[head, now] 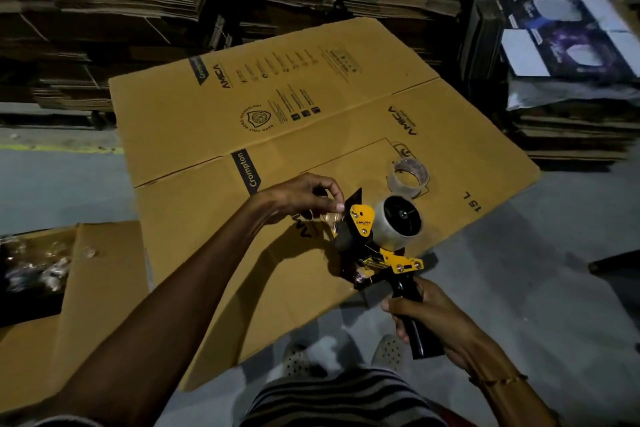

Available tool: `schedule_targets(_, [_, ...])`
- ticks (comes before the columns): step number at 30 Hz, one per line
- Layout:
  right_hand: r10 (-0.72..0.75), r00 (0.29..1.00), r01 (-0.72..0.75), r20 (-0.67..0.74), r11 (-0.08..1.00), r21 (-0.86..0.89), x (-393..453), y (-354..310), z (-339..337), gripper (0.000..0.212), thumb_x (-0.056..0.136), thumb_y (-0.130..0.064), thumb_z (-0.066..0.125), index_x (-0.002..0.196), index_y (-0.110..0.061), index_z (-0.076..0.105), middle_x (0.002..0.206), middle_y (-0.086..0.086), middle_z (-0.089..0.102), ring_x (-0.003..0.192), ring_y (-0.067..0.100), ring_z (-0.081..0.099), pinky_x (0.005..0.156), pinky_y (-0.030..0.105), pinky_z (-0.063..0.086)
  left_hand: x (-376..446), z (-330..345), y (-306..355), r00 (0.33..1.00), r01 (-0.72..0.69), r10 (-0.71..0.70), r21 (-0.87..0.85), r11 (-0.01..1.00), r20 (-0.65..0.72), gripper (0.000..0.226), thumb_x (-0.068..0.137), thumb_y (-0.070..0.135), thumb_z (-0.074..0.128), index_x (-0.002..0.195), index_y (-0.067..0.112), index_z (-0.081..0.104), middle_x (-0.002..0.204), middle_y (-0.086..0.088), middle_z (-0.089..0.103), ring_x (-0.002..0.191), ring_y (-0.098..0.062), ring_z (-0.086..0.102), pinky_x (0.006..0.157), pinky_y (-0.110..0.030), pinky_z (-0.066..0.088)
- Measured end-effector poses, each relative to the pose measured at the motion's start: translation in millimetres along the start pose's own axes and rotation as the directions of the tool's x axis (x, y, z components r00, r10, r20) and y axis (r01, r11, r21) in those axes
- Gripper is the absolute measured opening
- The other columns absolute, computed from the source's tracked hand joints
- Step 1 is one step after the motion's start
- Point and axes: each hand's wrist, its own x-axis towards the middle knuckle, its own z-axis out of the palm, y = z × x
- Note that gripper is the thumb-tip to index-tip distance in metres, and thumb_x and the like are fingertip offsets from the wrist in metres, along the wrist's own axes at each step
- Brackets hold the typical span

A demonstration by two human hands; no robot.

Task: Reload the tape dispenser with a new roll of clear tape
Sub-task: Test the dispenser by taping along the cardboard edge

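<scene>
The new roll point(398, 225) already sits on the tape dispenser point(375, 246), near centre over the flattened carton point(311, 135). Right hand point(426, 319) grips the handle; left hand point(308, 198) pinches the tape's loose end point(332, 220) — threading is in hand, and next it likely needs drawing through past the blade.

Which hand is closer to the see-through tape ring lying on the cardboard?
Left. The left hand is beside the tape ring, pinching the tape end; the right hand grips the dispenser handle farther below.
</scene>
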Motion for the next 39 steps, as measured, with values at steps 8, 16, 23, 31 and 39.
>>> schedule_targets(8, [-0.111,0.979,0.084,-0.174,0.984,-0.154,-6.3,12.5,-16.3,0.046,0.081,-0.007,0.079,0.118,-0.025,0.058,0.062,0.004,0.069,0.053,0.019,0.065,0.058,0.033,0.051,12.7,8.1,-7.2,0.974,0.114,-0.076,-0.172,0.979,0.213,0.020,0.096,0.010,0.062,0.114,0.004,0.068,0.088,-0.011,0.073,0.074,-0.015,0.068,0.062,-0.022,0.055])
schedule_targets(16, [-0.175,0.930,0.071,-0.323,0.948,-0.311,-1.0,34.4,-30.8,0.075,0.079,-0.013,0.083,0.135,-0.038,0.040,0.097,0.007,0.070,0.066,0.021,0.066,0.061,0.031,0.054,29.6,22.1,-19.2,0.928,0.252,-0.135,-0.319,0.914,0.346,0.023,0.099,0.004,0.049,0.113,0.000,0.068,0.098,-0.013,0.072,0.089,-0.020,0.069,0.077,-0.023,0.059])
schedule_targets(23, [-0.293,0.884,0.075,-0.365,0.858,-0.509,-4.1,53.5,-33.8,0.082,0.080,-0.021,0.081,0.131,-0.053,0.025,0.103,-0.009,0.067,0.081,0.017,0.069,0.069,0.036,0.058,45.6,54.5,-34.3,0.971,0.138,-0.137,0.008,0.990,0.195,0.013,0.099,0.003,0.055,0.093,0.002,0.066,0.087,-0.018,0.067,0.076,-0.021,0.066,0.077,-0.033,0.057])
schedule_targets(31, [-0.429,0.799,0.036,-0.421,0.733,-0.679,-7.1,78.0,-24.9,0.081,0.085,-0.021,0.076,0.138,-0.040,0.018,0.113,0.000,0.074,0.094,0.026,0.072,0.072,0.038,0.056,61.3,91.0,-70.8,0.995,-0.034,0.061,0.298,0.954,-0.082,0.027,0.090,-0.011,0.049,0.094,0.013,0.061,0.089,-0.020,0.069,0.075,-0.024,0.069,0.064,-0.019,0.050])
schedule_targets(39, [-0.489,0.776,0.001,-0.398,0.632,-0.775,-6.6,95.9,-16.0,0.080,0.080,-0.015,0.073,0.135,-0.041,0.022,0.087,0.003,0.070,0.076,0.033,0.068,0.058,0.036,0.049,55.4,109.5,-89.8,0.956,-0.161,0.246,0.416,0.895,-0.159,0.014,0.081,0.007,0.059,0.093,0.008,0.065,0.089,-0.010,0.070,0.083,-0.027,0.065,0.074,-0.041,0.051])
